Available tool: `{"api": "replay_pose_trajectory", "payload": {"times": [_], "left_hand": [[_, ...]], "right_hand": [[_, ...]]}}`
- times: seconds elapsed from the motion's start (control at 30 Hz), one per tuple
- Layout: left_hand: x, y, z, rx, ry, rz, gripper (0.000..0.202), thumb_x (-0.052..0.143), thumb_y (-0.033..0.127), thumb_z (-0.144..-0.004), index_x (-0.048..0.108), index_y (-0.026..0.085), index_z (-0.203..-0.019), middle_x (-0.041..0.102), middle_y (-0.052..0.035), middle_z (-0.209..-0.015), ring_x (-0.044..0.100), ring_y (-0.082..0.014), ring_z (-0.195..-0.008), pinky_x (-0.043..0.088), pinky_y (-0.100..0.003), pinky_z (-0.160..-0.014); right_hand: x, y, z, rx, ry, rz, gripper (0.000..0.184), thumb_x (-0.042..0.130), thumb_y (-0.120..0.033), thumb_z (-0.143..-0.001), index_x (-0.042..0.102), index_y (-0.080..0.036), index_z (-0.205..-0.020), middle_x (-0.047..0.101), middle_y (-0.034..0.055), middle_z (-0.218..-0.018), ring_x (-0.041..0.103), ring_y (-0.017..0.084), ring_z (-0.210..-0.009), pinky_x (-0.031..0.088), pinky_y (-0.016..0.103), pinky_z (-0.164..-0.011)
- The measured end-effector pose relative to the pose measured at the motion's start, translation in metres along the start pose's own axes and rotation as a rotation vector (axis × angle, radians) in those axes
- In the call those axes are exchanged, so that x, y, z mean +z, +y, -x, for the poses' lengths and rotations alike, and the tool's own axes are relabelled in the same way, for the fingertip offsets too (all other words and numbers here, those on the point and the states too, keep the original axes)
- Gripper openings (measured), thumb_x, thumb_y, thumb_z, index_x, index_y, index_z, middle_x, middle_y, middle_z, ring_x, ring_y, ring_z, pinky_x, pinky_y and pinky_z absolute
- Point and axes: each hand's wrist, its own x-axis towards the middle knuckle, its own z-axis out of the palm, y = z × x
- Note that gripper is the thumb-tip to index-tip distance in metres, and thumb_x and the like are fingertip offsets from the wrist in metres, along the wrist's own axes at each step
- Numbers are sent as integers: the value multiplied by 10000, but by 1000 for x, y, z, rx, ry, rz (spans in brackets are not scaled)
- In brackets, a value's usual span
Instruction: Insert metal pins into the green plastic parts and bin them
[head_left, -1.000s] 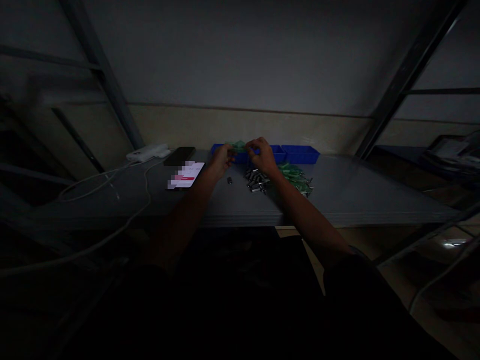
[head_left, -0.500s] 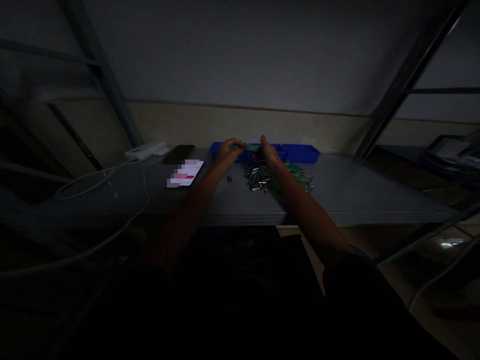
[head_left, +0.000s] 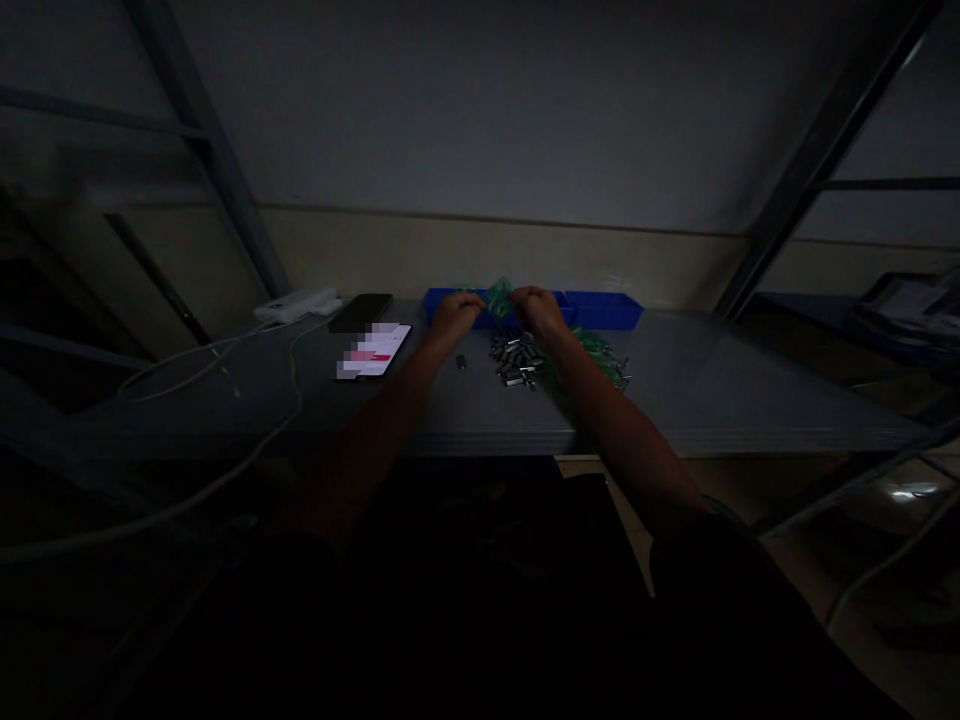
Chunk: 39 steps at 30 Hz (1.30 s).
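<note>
A crumpled green plastic bag (head_left: pixel 499 297) is stretched between my hands, above the blue bins. My left hand (head_left: pixel 455 315) pinches its left side; my right hand (head_left: pixel 540 308) grips the right side with curled fingers. Below them on the grey table lies a pile of small shiny metal parts (head_left: pixel 515 360), too dark to name closely. More green plastic bags (head_left: pixel 592 352), with metal parts among them, lie partly behind my right forearm. One small metal piece (head_left: pixel 461 362) rests apart, near my left wrist.
Two blue bins (head_left: pixel 606 310) stand along the back of the grey table (head_left: pixel 697 370), partly hidden by my hands. At left are a lit phone (head_left: pixel 375 352), a dark flat box (head_left: pixel 361 312), and a white power strip (head_left: pixel 296 304) with trailing cable (head_left: pixel 298 385). Metal posts frame both sides.
The green bag has been spread out and raised between my hands. My right thumb, raised before, is now bent down onto the bag. The view has shifted slightly.
</note>
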Motion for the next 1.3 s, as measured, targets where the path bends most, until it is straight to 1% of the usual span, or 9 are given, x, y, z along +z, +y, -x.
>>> {"api": "replay_pose_trajectory", "payload": {"times": [0.07,0.2,0.37,0.5,0.63,0.8,1.03,1.17,1.3], "left_hand": [[0,2,1,-52,-28,-2,96,580,213,-742,652,188,-684,642,-22,-704,566,-162,-715,410,-243,-610],[0,2,0,-155,-77,53,428,476,528,-845,645,184,-656,642,-69,-648,576,-168,-625,387,-255,-533],[-2,-5,-8,-257,-103,172,618,380,737,-783,649,186,-709,619,-86,-584,583,-178,-557,324,-250,-441],[-1,-4,-8,-325,-83,205,349,542,517,-820,630,185,-761,625,-44,-637,500,-106,-472,254,-219,-407],[1,0,-2,-260,-89,205,107,608,280,-802,624,175,-796,634,-18,-718,462,-58,-471,227,-180,-401],[1,0,-1,-158,-12,200,100,582,226,-806,608,182,-892,651,-11,-789,535,-65,-521,277,-175,-431],[3,-4,-6,14,-47,262,167,574,162,-747,596,182,-911,672,-19,-854,633,-116,-699,395,-182,-528],[4,-4,-4,81,-45,257,193,593,138,-691,605,177,-880,664,-19,-879,627,-135,-775,455,-198,-595],[5,-4,-3,102,-30,250,187,597,127,-663,604,177,-843,659,-22,-919,606,-140,-811,472,-206,-619]], "right_hand": [[0,-1,1,-10,25,13,96,551,-224,-714,473,-199,-663,387,-86,-450,369,81,-422,273,203,-434],[-1,-5,6,-11,33,30,41,525,-228,-708,498,-197,-708,458,-74,-508,450,90,-493,326,199,-485],[-1,-5,8,5,5,17,82,489,-165,-667,544,-186,-723,495,-63,-547,467,90,-531,336,204,-514],[-1,-2,5,3,-23,21,115,463,-148,-671,565,-171,-718,543,-45,-613,486,82,-548,344,197,-514],[0,-1,5,18,-27,11,141,460,-122,-709,556,-174,-797,540,-52,-607,498,77,-525,339,179,-486],[-1,-3,4,91,126,-9,66,518,-191,-813,498,-183,-876,473,-85,-483,414,73,-406,274,179,-418],[-1,0,0,162,-70,-128,371,404,-519,-913,516,-178,-819,456,-68,-396,353,77,-303,240,200,-358],[0,-1,1,240,-134,-215,290,420,-402,-924,506,-173,-769,528,-35,-449,440,85,-345,313,198,-375],[-1,-5,7,181,-131,-244,83,485,-174,-853,526,-157,-783,566,-36,-501,504,75,-405,366,175,-417]]}}
